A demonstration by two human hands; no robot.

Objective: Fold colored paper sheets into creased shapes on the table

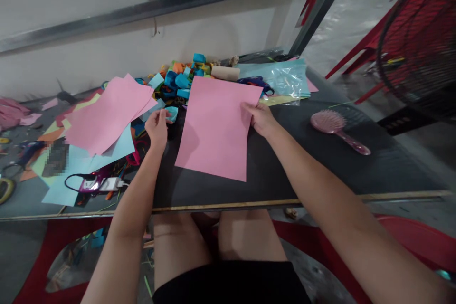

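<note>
A pink sheet of paper (221,128) is in my right hand (263,118), pinched at its upper right edge, thumb on top. The sheet extends over the dark table in front of me. My left hand (157,128) is to the left of the sheet, apart from it, with its fingers closed in a pinch. Right at those fingertips is a small light blue paper piece (172,113); whether they grip it I cannot tell. Beyond the sheet lies a heap of folded blue, orange and green paper pieces (178,80).
Pink sheets (110,116) lie over light blue ones (76,161) on the left, near a power strip (92,183) with plugs. A cardboard tube (225,73) and plastic-wrapped blue paper (285,78) lie behind. Rightward are a pink hairbrush (331,123) and a fan (420,38).
</note>
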